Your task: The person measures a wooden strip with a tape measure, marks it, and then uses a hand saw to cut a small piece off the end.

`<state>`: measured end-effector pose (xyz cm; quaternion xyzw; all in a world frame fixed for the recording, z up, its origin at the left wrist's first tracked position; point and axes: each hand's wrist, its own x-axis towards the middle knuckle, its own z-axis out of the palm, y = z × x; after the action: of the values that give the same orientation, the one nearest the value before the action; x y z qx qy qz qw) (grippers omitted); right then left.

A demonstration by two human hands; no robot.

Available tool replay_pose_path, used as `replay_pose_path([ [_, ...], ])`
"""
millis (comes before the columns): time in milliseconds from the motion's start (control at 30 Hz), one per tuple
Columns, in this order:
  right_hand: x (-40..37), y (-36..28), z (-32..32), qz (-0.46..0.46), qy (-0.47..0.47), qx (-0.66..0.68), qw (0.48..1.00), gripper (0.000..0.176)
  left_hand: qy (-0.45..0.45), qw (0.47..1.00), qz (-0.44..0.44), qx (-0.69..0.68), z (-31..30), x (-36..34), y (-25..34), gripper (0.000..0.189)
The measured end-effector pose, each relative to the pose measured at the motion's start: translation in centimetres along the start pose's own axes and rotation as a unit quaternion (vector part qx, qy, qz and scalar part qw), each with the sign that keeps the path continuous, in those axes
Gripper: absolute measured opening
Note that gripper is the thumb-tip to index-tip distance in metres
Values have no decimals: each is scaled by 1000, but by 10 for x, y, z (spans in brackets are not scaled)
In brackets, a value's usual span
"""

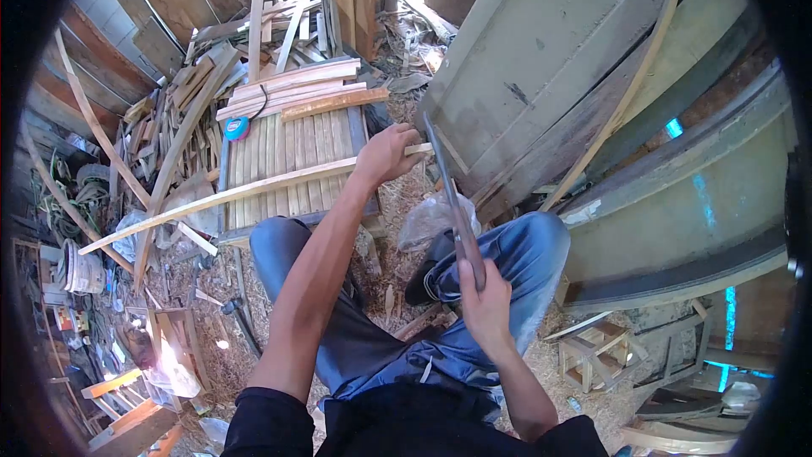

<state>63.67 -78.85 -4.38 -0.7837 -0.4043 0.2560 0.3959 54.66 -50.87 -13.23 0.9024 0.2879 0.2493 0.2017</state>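
Observation:
My left hand (389, 155) grips a long, thin wooden strip (237, 192) near its right end. The strip crosses low over a slatted wooden panel (296, 140) and runs out past it to the lower left. In my right hand (485, 298) is the brown handle of a machete (450, 182), its dark blade seen nearly edge-on and pointing up and away. The blade overlaps the short end of the strip just right of my left hand. Several cut wooden pieces (292, 89) and a teal tape measure (237, 128) rest on the panel.
Scrap wood (190, 101) is heaped at the back left. A large grey wooden panel (541, 59) leans on the right. A clear plastic bag (436, 220) lies between my knees and the panels. Left of my legs is a hammer (233, 306); shavings cover the floor.

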Motion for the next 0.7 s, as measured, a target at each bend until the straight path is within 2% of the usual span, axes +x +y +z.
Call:
replay_pose_path([
  [133, -14, -7, -4, 38, -11, 6, 999, 30, 10, 1000, -13, -23, 0, 0, 0, 29],
  [200, 0, -13, 4, -6, 3, -8, 1000, 32, -56, 995, -65, -43, -4, 9, -2, 28],
  [233, 17, -10, 12, -22, 15, -5, 1000, 32, -56, 996, -60, -42, -4, 9, 1, 28],
  [333, 79, -3, 45, -80, 63, -22, 995, 35, -13, 1000, -25, -13, -5, 4, 8, 28],
  [433, 109, -15, 56, -90, 72, -41, 993, 36, 11, 999, -38, -32, -6, 1, 7, 29],
  [467, 108, -17, 53, -90, 73, -40, 992, 36, 11, 999, -37, -32, -5, 0, 7, 29],
  [533, 102, -24, 35, -32, 62, 6, 998, 40, -15, 997, -62, -45, -7, 3, 8, 30],
  [567, 100, -15, 34, -39, 88, 33, 995, 41, -48, 993, -90, -56, -9, 6, 7, 31],
  [667, 107, 14, 19, -65, 97, 34, 993, 37, -48, 995, -82, -20, -8, 7, 8, 36],
  [700, 112, 17, 12, -40, 72, 28, 996, 37, -52, 995, -80, -20, -9, 9, 10, 36],
])
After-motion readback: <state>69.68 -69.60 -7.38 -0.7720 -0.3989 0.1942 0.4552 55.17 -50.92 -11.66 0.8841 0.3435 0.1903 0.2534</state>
